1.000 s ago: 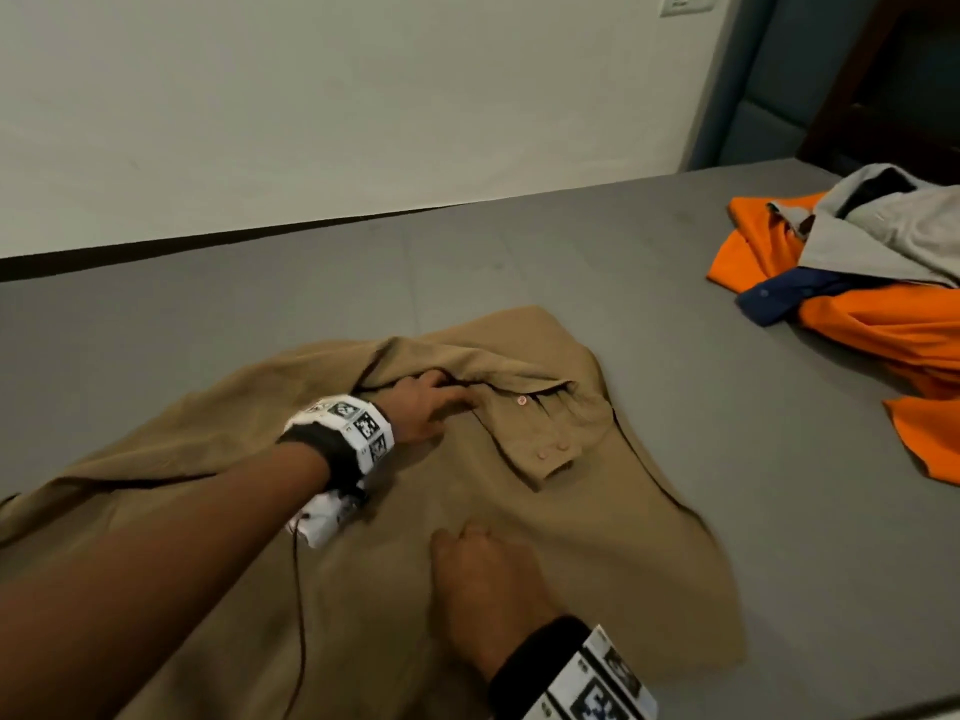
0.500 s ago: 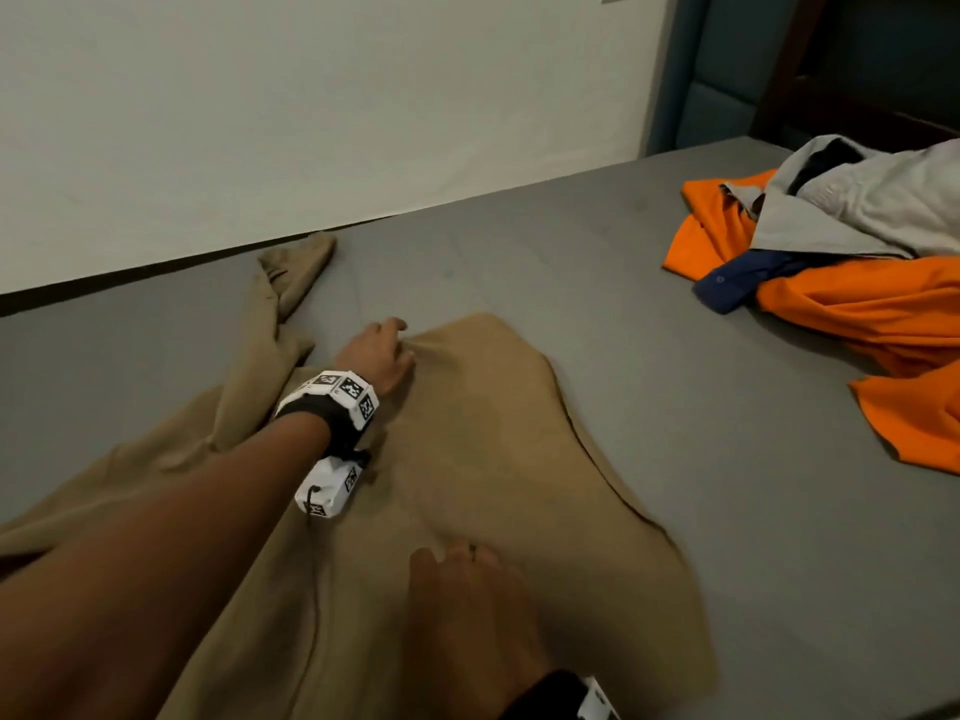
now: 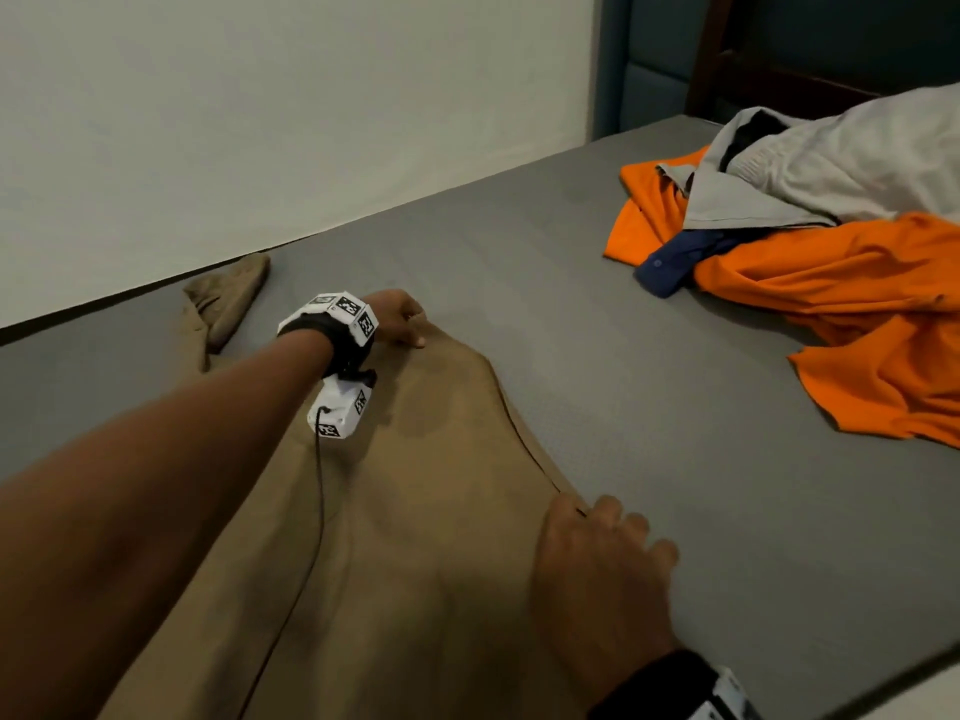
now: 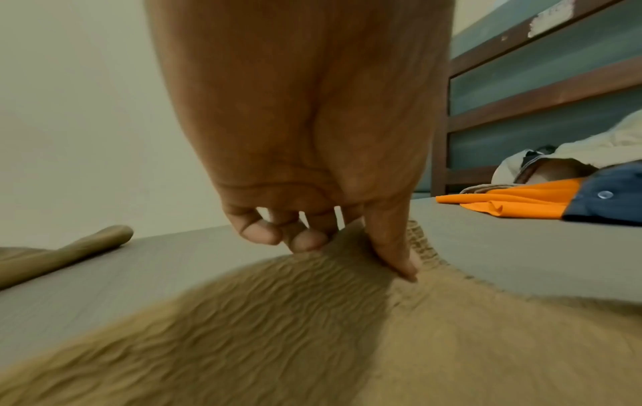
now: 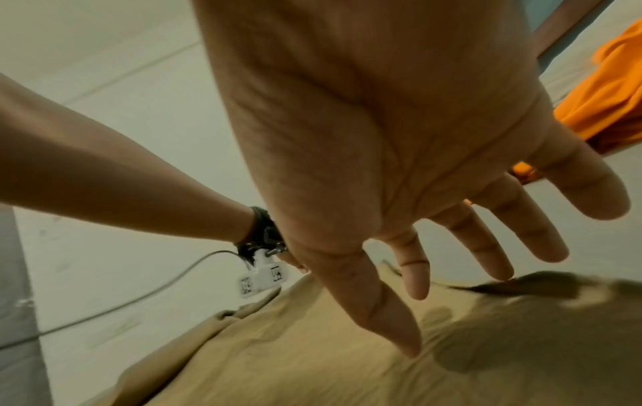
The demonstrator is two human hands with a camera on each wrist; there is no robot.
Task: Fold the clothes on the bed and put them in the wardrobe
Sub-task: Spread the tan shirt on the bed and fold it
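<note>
The tan shirt (image 3: pixel 415 537) lies spread flat on the grey bed (image 3: pixel 649 407), one sleeve (image 3: pixel 228 298) trailing toward the wall. The left hand (image 3: pixel 397 317) pinches the shirt's far corner, fingers (image 4: pixel 305 239) curled together on the cloth against the thumb. The right hand (image 3: pixel 597 569) rests on the shirt's near right edge, its fingers (image 5: pixel 483 241) straight and spread apart. Well apart at the right, an orange garment (image 3: pixel 857 314), a navy shirt (image 3: pixel 675 262) and a grey garment (image 3: pixel 831 163) lie heaped together.

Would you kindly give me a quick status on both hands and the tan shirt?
Left hand pinches tan shirt's far edge. Right hand open, fingers flat at its near right edge. Shirt spread on bed; orange and grey clothes pile lies apart, unfolded.
</note>
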